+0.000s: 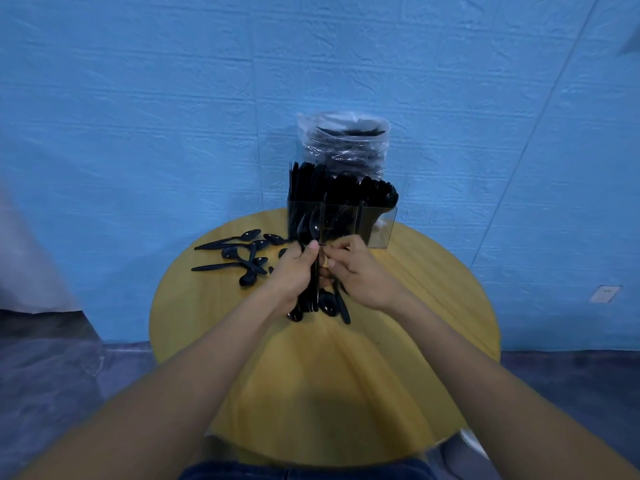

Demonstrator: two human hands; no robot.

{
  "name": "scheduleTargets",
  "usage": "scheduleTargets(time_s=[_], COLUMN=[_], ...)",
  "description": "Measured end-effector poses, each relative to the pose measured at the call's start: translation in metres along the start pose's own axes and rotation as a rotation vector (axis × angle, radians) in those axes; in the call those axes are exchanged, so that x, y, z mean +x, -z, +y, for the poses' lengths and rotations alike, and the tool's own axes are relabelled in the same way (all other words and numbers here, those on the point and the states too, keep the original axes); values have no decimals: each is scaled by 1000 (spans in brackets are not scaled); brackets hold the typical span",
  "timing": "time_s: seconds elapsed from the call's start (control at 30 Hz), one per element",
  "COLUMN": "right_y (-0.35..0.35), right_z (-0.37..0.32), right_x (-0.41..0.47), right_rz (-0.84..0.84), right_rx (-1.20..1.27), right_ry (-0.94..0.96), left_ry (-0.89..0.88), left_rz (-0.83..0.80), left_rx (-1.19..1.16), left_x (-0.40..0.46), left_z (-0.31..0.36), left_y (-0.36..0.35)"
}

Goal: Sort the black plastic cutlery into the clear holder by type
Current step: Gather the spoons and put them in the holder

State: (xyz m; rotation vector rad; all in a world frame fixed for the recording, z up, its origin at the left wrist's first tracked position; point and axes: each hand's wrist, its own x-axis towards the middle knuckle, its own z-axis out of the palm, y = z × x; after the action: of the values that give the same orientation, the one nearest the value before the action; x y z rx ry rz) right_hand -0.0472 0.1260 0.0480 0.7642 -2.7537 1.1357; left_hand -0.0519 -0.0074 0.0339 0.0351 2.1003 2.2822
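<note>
The left hand (297,271) grips a bundle of black cutlery (309,296), spoon bowls poking up past the thumb. The right hand (356,271), touching it on the right, pinches one piece in that bundle with curled fingers. Both hang over the middle of a round yellow wooden table (398,358). Loose spoons (242,252) lie scattered on the left. Just beyond the hands, at the far edge, stands the clear holder (375,223), its compartments packed with upright black cutlery. Behind it a clear plastic bag (344,143) holds more. A blue textured wall (173,98) fills the background; dark flooring (52,375) surrounds the table.
</note>
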Motion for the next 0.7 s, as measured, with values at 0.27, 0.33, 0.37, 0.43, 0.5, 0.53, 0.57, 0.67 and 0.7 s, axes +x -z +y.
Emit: scheduleTargets(time_s=[0.27, 0.33, 0.37, 0.43, 0.5, 0.53, 0.57, 0.67, 0.7], right_y=[36, 37, 39, 48, 61, 67, 73, 88, 93], right_z=[12, 17, 20, 28, 36, 40, 43, 53, 57], right_x=[44, 48, 49, 51, 54, 56, 57, 61, 62], right_rz=[184, 194, 206, 200, 159, 147, 143, 166, 174], right_rx=[205, 261, 282, 247, 202, 206, 228, 274, 282], right_ry=[-17, -24, -18, 3, 19, 14, 5, -27, -32], left_ry=[117, 116, 105, 70, 42, 27, 10, -44, -57], left_rz=[-265, -320, -346, -378, -398, -415, -437, -498, -521], left_rx=[-99, -94, -67, 31, 148, 202, 249, 357, 376], left_x=[17, 24, 28, 37, 47, 53, 59, 76, 81], left_z=[20, 22, 23, 24, 26, 27, 28, 34, 37], left_y=[-15, -22, -25, -29, -34, -36, -39, -51, -55])
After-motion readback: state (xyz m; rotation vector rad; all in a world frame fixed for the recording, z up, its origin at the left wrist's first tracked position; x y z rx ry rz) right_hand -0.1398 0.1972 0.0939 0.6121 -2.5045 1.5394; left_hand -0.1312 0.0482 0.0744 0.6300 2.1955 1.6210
